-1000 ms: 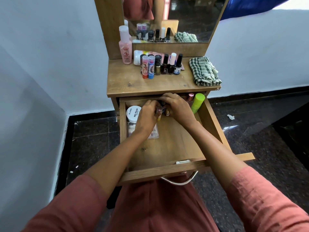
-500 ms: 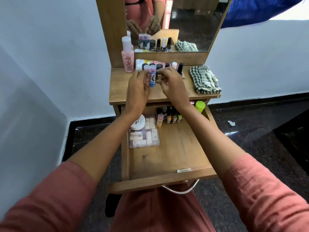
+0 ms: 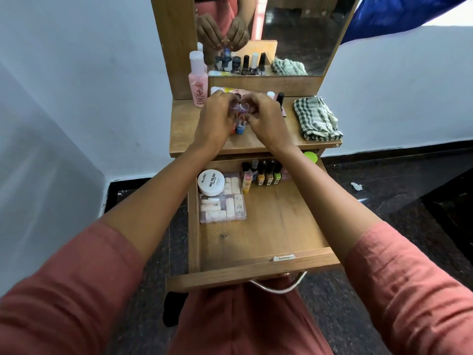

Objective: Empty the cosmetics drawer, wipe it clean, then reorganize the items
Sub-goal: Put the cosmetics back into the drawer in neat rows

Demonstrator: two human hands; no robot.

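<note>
Drawer [image 3: 256, 267] front half is bare wood, open reach from above. Back row blocked by nail polish bottles [image 3: 267, 174]; left side taken by clear box [image 3: 222, 206] with white jar [image 3: 211, 182] on it. Table [image 3: 183, 134]: free strip at left and front edge, checked cloth [image 3: 316, 119] fills right end.

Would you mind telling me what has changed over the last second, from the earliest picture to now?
Both hands rose out of the drawer to the tabletop: the left hand and right hand now close on the small tubes standing there. The nail polish bottles they covered show again. The white jar, checked cloth and pink bottle stayed put.
</note>
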